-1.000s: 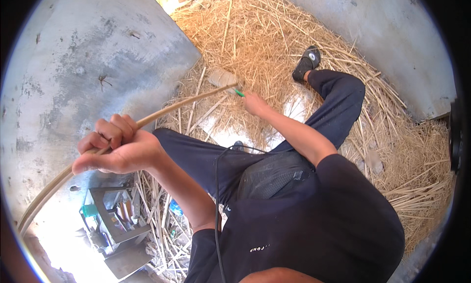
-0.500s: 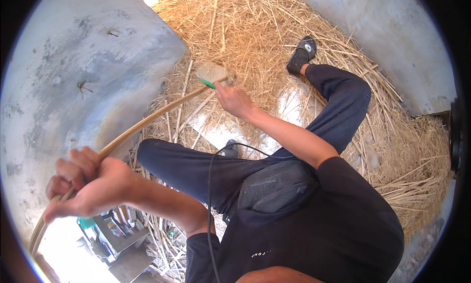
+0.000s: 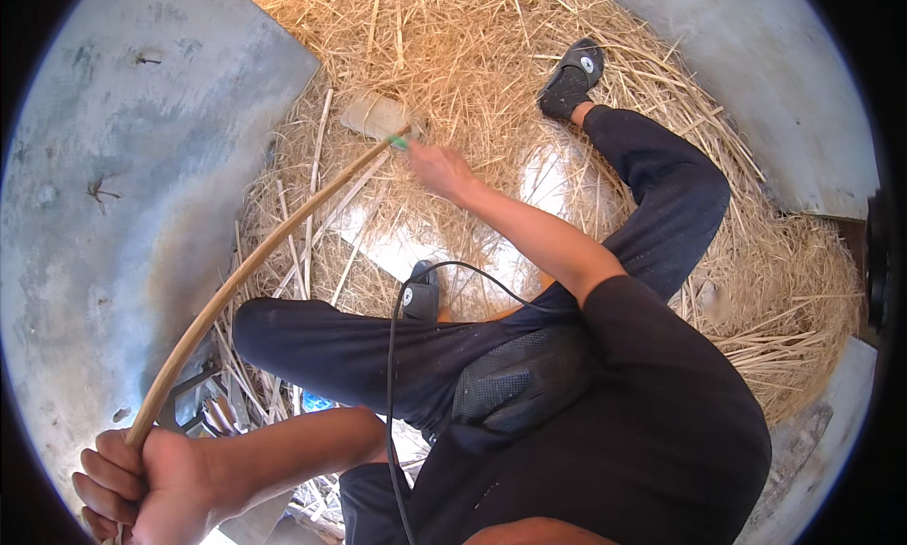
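A long, curved bamboo strip (image 3: 244, 273) slants from the lower left up toward the middle of the shavings. Around its near end my left hand (image 3: 156, 484) is closed in a fist, low at the left edge. My right hand (image 3: 439, 170) is out in front, fingers closed on a small green-handled tool (image 3: 399, 143) beside the strip's far tip. The tool's blade or working end does not show clearly. Just beyond that tip, a pale flat block (image 3: 375, 116) lies on the shavings.
Heaped straw-coloured shavings (image 3: 472, 54) cover much of the floor. Grey weathered panels stand left (image 3: 142, 148) and right (image 3: 756, 82). My legs are spread, with dark slippers (image 3: 574, 77) on my feet. A black cable (image 3: 391, 394) runs across my lap. Odd items lie below my left knee.
My left hand has moved down and toward me, now shut on the strip nearer its end. The strip tilts more steeply. The green-handled tool stays near the far tip.
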A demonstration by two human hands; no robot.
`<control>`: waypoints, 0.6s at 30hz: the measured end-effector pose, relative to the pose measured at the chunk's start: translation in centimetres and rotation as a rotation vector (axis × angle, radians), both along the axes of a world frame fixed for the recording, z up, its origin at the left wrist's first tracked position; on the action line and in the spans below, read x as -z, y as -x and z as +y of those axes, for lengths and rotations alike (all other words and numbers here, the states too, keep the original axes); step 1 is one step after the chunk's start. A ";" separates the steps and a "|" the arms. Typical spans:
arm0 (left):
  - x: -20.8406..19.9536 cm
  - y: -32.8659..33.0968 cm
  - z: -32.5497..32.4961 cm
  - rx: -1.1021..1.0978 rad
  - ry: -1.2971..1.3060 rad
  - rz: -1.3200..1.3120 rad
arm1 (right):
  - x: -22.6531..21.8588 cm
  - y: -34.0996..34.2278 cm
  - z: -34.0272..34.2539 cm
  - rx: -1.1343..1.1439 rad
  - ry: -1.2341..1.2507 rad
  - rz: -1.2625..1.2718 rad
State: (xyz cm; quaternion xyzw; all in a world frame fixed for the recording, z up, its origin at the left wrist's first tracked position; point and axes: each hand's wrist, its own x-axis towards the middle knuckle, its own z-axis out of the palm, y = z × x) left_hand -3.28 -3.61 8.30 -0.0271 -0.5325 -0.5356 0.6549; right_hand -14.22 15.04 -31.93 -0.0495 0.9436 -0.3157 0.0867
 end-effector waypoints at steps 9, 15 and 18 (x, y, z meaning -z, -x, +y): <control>0.4 0.7 -0.6 -0.031 0.057 -0.041 | 4.4 1.0 3.4 0.112 -0.196 -0.200; 0.6 0.6 -0.9 -0.029 0.099 -0.068 | -4.4 3.4 1.3 0.242 0.012 -0.213; 0.2 1.1 1.5 -0.034 0.035 -0.069 | 0.6 3.1 1.8 0.197 0.020 0.001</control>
